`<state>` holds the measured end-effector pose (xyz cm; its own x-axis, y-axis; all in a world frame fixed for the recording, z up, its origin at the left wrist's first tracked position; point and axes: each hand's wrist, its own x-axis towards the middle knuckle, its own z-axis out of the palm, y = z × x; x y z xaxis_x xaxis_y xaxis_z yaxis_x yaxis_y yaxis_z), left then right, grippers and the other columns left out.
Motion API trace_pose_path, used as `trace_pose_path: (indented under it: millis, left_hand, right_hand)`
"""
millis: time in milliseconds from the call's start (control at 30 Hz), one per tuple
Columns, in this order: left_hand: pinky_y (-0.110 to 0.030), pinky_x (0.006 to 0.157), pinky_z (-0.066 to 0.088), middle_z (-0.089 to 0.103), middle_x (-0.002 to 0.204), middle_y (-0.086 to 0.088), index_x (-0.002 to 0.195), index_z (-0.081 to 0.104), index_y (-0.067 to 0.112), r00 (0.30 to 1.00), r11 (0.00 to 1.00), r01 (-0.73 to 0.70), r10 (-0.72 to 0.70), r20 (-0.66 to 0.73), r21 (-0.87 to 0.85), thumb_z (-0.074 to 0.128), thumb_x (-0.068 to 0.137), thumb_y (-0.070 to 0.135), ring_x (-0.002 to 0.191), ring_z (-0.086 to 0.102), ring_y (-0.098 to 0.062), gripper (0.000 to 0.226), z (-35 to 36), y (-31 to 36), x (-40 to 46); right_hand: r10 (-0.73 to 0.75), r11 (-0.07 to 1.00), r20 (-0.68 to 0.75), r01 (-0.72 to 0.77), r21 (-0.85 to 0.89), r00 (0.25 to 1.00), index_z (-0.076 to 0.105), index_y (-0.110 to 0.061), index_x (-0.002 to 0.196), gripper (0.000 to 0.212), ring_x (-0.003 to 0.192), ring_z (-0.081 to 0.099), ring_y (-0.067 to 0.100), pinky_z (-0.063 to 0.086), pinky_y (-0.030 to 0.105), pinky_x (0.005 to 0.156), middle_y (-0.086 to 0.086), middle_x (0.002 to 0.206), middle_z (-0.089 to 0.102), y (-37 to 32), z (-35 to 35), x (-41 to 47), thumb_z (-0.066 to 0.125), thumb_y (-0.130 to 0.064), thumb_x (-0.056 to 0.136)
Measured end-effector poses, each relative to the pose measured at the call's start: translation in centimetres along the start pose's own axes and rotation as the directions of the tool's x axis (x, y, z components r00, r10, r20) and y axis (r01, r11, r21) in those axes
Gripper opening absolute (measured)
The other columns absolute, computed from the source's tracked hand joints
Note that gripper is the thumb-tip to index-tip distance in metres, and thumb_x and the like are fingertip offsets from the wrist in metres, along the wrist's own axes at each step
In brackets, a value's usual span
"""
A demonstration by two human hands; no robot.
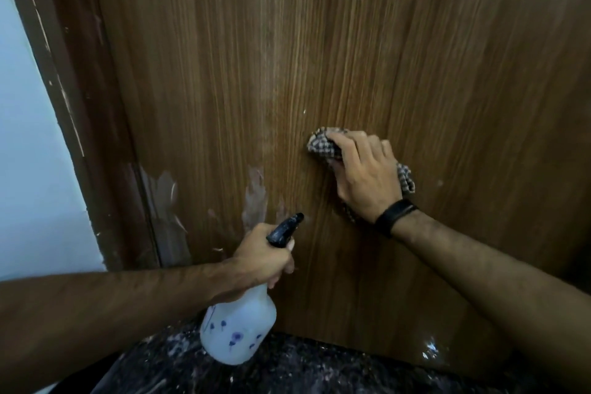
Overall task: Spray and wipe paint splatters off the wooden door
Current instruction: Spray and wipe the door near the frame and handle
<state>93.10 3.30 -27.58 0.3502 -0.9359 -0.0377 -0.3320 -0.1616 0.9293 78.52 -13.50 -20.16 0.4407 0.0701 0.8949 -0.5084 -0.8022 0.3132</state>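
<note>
White paint smears [256,198] mark the lower left of the wooden door [319,57]. The left hand [262,256] is wrapped around a white spray bottle [238,329], its black nozzle toward the door. Further right, the right hand [364,169] presses a bunched checked cloth [321,145] flat against the wood.

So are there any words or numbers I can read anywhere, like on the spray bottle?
None can be read.
Spray bottle: only purple flower-like marks, no letters.
Black wristband: plain.
Checked cloth, wooden door: no writing, only white paint splatters.
</note>
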Motion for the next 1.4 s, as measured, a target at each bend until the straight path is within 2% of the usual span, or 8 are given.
trace_pose_path:
  millis: [333, 567, 733, 867, 1033, 1133, 1267, 1400]
  left_hand:
    - [-0.041, 0.065, 0.05, 0.063, 0.074, -0.008, 0.082, 0.062, 0.011, 1.0, 1.0, -0.024, 0.024, -0.004, 0.004, 0.063, 0.075, -0.012, 0.067, 0.055, -0.031, 0.024, -1.0, -1.2, -0.9]
    - [-0.031, 0.052, 0.048, 0.063, 0.079, -0.009, 0.09, 0.063, 0.008, 0.999, 0.999, -0.026, 0.027, 0.019, -0.027, 0.063, 0.08, -0.013, 0.067, 0.055, -0.029, 0.024, -0.8, -0.5, -0.6]
    - [-0.029, 0.051, 0.045, 0.062, 0.075, -0.007, 0.093, 0.063, 0.009, 0.998, 0.998, -0.043, 0.045, 0.048, -0.042, 0.06, 0.082, -0.011, 0.061, 0.055, -0.021, 0.023, 0.8, 1.1, 0.6]
    - [-0.03, 0.049, 0.044, 0.06, 0.075, -0.009, 0.088, 0.062, 0.01, 0.989, 0.993, -0.11, 0.114, 0.099, -0.041, 0.062, 0.077, -0.012, 0.065, 0.055, -0.028, 0.025, 3.2, 3.0, 0.8]
    - [-0.028, 0.046, 0.043, 0.059, 0.079, -0.008, 0.089, 0.062, 0.009, 0.98, 0.99, -0.129, 0.137, 0.147, -0.064, 0.061, 0.079, -0.014, 0.061, 0.052, -0.026, 0.025, 4.2, 4.0, 0.5]
    - [-0.026, 0.047, 0.044, 0.06, 0.08, -0.007, 0.092, 0.062, 0.008, 0.978, 0.99, -0.132, 0.137, 0.16, -0.046, 0.061, 0.081, -0.014, 0.053, 0.051, -0.017, 0.024, 3.9, 4.1, 0.4]
    - [-0.033, 0.053, 0.046, 0.061, 0.08, -0.008, 0.092, 0.063, 0.007, 0.977, 0.992, -0.118, 0.124, 0.173, -0.043, 0.063, 0.079, -0.013, 0.064, 0.052, -0.029, 0.024, 3.2, 4.0, 0.1]
    - [-0.029, 0.048, 0.045, 0.061, 0.08, -0.01, 0.093, 0.064, 0.006, 0.985, 0.995, -0.094, 0.097, 0.141, -0.028, 0.061, 0.08, -0.013, 0.056, 0.052, -0.021, 0.024, 1.8, 4.1, -1.2]
  right_hand:
    - [-0.272, 0.96, 0.281, 0.279, 0.016, 0.92, 0.047, -0.013, 0.135, 0.047, 0.096, 0.054, 0.024, 0.034, 0.036, 0.084, 0.006, 0.114, 0.06, -2.9, 2.4, -9.7, 0.046, -0.019, 0.089]
    - [0.354, 0.931, -0.003, -0.351, 0.103, 0.935, 0.046, -0.012, 0.133, 0.053, 0.098, 0.05, 0.025, 0.04, 0.038, 0.081, 0.014, 0.117, 0.057, -0.7, -0.7, -7.5, 0.067, -0.01, 0.084]
    - [0.468, 0.876, 0.03, -0.468, 0.116, 0.883, 0.043, -0.014, 0.133, 0.061, 0.102, 0.049, 0.028, 0.048, 0.047, 0.082, 0.013, 0.118, 0.05, -1.8, -0.6, -12.7, 0.07, -0.003, 0.08]
    - [0.621, 0.763, 0.05, -0.618, 0.19, 0.782, 0.042, -0.012, 0.133, 0.059, 0.106, 0.05, 0.028, 0.05, 0.048, 0.089, 0.013, 0.119, 0.048, -1.6, -1.4, -16.0, 0.067, 0.006, 0.082]
    - [0.775, 0.631, -0.275, -0.719, 0.29, 0.569, 0.05, -0.001, 0.129, 0.035, 0.106, 0.045, 0.022, 0.032, 0.024, 0.095, 0.018, 0.118, 0.053, 2.8, -4.2, -9.3, 0.056, -0.013, 0.096]
    - [0.7, 0.71, -0.292, -0.678, 0.191, 0.652, 0.05, -0.004, 0.13, 0.034, 0.103, 0.047, 0.022, 0.036, 0.028, 0.092, 0.015, 0.116, 0.054, 4.2, -4.9, -7.1, 0.057, -0.015, 0.099]
    - [0.42, 0.908, -0.02, -0.42, 0.011, 0.907, 0.044, -0.014, 0.132, 0.054, 0.098, 0.053, 0.029, 0.047, 0.042, 0.084, 0.017, 0.114, 0.054, 4.0, -4.9, -10.3, 0.069, -0.006, 0.086]
    - [0.224, 0.975, 0.167, -0.218, -0.052, 0.96, 0.044, -0.013, 0.132, 0.056, 0.094, 0.055, 0.029, 0.053, 0.045, 0.079, 0.016, 0.11, 0.057, 3.6, -5.4, -11.8, 0.071, -0.008, 0.083]
